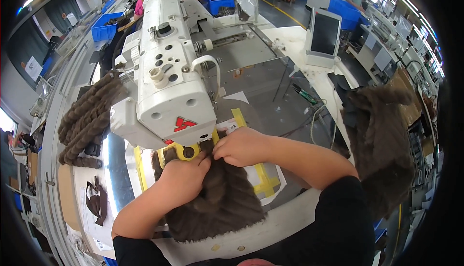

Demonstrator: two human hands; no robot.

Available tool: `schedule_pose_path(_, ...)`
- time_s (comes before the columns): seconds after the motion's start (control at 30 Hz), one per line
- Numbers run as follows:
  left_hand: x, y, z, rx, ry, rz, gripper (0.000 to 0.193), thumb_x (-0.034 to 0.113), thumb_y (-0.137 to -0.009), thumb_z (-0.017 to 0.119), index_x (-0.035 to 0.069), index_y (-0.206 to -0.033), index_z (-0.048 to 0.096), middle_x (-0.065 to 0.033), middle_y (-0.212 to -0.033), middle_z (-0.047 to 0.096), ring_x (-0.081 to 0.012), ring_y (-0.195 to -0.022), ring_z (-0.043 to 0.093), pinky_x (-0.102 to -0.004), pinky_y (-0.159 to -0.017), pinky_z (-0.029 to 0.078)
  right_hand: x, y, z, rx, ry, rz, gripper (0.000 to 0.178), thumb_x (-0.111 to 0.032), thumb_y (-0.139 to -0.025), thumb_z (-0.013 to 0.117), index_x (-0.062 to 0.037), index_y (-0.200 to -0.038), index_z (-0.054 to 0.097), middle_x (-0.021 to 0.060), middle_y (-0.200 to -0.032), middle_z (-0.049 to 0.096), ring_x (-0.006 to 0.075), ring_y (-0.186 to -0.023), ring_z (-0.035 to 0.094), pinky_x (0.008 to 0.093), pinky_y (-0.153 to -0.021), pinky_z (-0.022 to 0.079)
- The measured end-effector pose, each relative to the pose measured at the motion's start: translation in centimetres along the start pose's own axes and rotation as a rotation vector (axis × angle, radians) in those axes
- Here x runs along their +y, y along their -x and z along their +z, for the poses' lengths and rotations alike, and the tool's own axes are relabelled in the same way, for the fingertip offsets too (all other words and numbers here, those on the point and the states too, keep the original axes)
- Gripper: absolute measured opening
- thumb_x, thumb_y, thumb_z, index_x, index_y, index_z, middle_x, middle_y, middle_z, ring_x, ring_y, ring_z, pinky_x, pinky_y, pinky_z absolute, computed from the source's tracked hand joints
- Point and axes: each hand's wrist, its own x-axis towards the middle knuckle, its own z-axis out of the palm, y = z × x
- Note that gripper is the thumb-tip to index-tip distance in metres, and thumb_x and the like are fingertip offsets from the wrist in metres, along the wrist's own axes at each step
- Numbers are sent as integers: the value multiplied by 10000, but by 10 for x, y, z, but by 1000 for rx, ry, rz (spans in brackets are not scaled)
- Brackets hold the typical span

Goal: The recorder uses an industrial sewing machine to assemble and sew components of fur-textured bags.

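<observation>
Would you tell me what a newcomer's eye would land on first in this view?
The big white sewing machine fills the upper middle. Just below it, the left hand and right hand press a brown furry piece under its head. More brown fur is heaped at the right.

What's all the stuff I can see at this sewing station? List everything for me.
sewing machine: one, white, centre of table
fur piece: one, brown, under the machine head, held by both hands
yellow guide: one, yellow, on the table under the fur
fur stack: several pieces, brown, left of machine
fur pile: one heap, brown, right edge
tablet screen: one, white frame, upper right
blue bins: several, blue, background
left hand: on the fur
right hand: on the fur
</observation>
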Motion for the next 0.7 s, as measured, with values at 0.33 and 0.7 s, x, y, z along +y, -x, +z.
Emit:
schedule_pose_path(0.33,1,2,-1,-19,-12,-12,555,82,-766,639,-3,-1310,575,-185,-1372,627,-304,-834,741,-399,-685,599,-9,-2,-2,-38,50,83,275,-131,-844,582,-113,-1064,746,24,-1150,732,290,-1025,686,429,-872,559)
schedule_pose_path(0.7,2,0,20,276,120,127,456,212,-884,676,16,-1291,612,-193,-1267,673,-324,-894,722,-447,-845,554,-34,35,5,109,115,319,297,-123,-866,567,-71,-1105,735,51,-1205,719,323,-1079,664,430,-926,541)
